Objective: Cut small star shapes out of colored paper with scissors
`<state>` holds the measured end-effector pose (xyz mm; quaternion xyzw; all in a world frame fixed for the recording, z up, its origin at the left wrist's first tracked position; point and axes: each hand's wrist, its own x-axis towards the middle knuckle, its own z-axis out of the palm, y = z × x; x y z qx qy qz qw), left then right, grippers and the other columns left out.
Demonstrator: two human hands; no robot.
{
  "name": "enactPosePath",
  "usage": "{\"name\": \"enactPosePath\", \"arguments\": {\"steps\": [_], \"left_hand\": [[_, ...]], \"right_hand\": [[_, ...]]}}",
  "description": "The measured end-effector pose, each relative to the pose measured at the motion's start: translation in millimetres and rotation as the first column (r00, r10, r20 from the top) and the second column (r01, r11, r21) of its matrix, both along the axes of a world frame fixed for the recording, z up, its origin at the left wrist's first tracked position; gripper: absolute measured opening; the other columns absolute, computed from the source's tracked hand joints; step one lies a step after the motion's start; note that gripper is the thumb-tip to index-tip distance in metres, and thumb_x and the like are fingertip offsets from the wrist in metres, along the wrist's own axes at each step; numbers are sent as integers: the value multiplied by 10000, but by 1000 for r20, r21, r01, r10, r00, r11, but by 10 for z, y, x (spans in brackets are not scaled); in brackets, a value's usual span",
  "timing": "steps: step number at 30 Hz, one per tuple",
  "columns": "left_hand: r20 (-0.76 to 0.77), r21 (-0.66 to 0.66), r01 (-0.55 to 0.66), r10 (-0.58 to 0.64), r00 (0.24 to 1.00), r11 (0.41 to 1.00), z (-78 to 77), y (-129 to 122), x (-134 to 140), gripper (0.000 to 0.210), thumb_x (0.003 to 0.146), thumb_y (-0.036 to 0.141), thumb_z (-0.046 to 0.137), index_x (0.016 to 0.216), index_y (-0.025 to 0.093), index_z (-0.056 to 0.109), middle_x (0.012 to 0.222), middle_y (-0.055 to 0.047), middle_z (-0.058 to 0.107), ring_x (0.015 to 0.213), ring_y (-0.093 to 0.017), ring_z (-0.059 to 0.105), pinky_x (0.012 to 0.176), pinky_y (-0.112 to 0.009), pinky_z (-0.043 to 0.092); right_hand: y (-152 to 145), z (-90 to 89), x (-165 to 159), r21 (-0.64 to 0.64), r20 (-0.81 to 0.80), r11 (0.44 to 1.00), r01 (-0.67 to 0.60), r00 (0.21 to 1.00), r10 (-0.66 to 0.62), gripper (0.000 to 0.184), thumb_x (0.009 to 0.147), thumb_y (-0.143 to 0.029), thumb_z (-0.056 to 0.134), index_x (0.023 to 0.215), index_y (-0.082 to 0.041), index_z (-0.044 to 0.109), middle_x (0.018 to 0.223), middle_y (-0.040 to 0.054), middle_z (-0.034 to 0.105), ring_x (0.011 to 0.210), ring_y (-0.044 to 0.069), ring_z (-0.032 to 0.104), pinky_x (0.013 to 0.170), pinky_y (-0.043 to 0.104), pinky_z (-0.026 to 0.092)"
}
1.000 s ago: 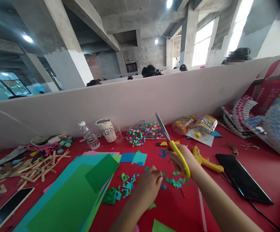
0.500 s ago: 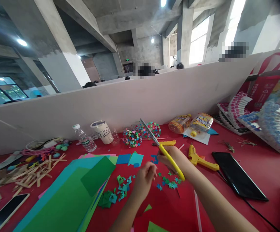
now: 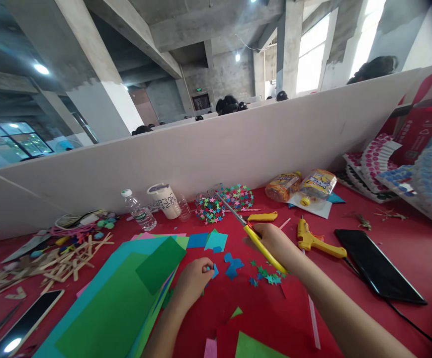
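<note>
My right hand (image 3: 270,238) is closed around the yellow handles of a pair of scissors (image 3: 264,252). The blades point up and away, towards the star-covered balls at the back. Left of it, my left hand (image 3: 194,278) has its fingers curled together just above the table, with a small blue paper scrap (image 3: 215,270) at the fingertips. The hand hides most of the cut scraps beneath it. Between the hands lie several blue paper pieces (image 3: 232,266). Small green and blue paper stars (image 3: 270,276) are gathered below my right hand.
Coloured paper sheets (image 3: 104,303) are stacked at the left, near wooden sticks (image 3: 77,258) and a phone (image 3: 33,323). A yellow glue gun (image 3: 318,242) and a black tablet (image 3: 378,266) lie at the right. Bottles (image 3: 139,211) and a cup (image 3: 164,201) stand by the partition (image 3: 238,144).
My left hand has moved left, from near the right hand to over the cut scraps. More blue pieces show between the hands. My right hand still holds the scissors; the view has shifted slightly.
</note>
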<state>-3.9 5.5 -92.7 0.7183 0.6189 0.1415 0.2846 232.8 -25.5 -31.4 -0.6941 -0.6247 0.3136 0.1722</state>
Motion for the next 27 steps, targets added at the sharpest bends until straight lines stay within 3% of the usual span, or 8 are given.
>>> {"name": "enactPosePath", "arguments": {"steps": [4, 6, 9, 17, 20, 23, 26, 27], "left_hand": [[-128, 52, 11, -5, 992, 999, -109, -15, 57, 130, 826, 186, 566, 943, 201, 622, 698, 5, 555, 687, -199, 566, 634, -283, 326], [-141, 64, 66, -56, 988, 996, -172, -48, 187, 52, 812, 225, 619, 855, 214, 593, 796, -12, 575, 768, -201, 580, 694, -284, 356], [-146, 69, 93, -82, 986, 993, -259, -85, 360, 193, 732, 206, 707, 782, 216, 521, 942, -49, 567, 911, -226, 575, 790, -293, 382], [82, 0, 92, -92, 992, 996, -332, -32, 444, 272, 679, 52, 605, 696, 237, 407, 775, 20, 501, 784, -183, 535, 725, -280, 392], [275, -72, 119, -95, 957, 990, -167, -3, 493, 168, 717, 134, 602, 722, 228, 463, 669, 50, 479, 615, -146, 514, 602, -258, 396], [486, -93, 123, -62, 872, 988, 178, -17, 553, 143, 856, 359, 524, 869, 219, 497, 711, 45, 510, 509, -115, 509, 510, -244, 406], [634, -82, 131, -50, 771, 988, 561, -90, 606, 212, 859, 404, 551, 941, 210, 528, 727, 38, 555, 543, -106, 565, 555, -231, 461], [719, -95, 116, -12, 695, 989, 660, -121, 621, 201, 841, 382, 603, 914, 202, 549, 670, 43, 558, 525, -104, 562, 530, -217, 444]], "right_hand": [[5, -2, -6, 16, 3, 1000, -7, 1000, 7, 259, 986, -341, 641, 1173, -163, 667, 1183, 50, 692, 977, 272, 698, 823, 434, 591], [2, -6, -18, 22, 8, 1000, -15, 1000, 15, 256, 985, -341, 642, 1167, -161, 669, 1178, 48, 693, 976, 274, 699, 823, 434, 591], [-1, -8, -21, 30, 20, 999, -23, 1000, 22, 242, 990, -329, 637, 1168, -168, 667, 1178, 55, 695, 968, 259, 700, 823, 431, 591], [-15, 14, 5, 41, -19, 999, 7, 1000, -6, 238, 991, -336, 635, 1152, -165, 674, 1163, 48, 700, 961, 261, 702, 819, 426, 592], [-1, 2, 8, 32, -69, 999, 22, 997, -20, 235, 984, -331, 645, 1145, -162, 677, 1162, 48, 701, 969, 264, 701, 828, 434, 588], [-2, -11, -6, 22, -173, 999, 43, 984, -38, 224, 979, -332, 654, 1108, -151, 683, 1104, 39, 712, 917, 248, 709, 787, 409, 597], [-55, 16, -45, 29, -354, 998, 63, 934, -49, 193, 987, -320, 645, 933, -139, 681, 802, -27, 690, 609, 138, 665, 552, 267, 561], [-85, 38, -60, 40, -419, 997, 70, 907, -47, 219, 984, -297, 644, 827, -144, 659, 658, -68, 628, 480, 98, 588, 457, 217, 496]]}}
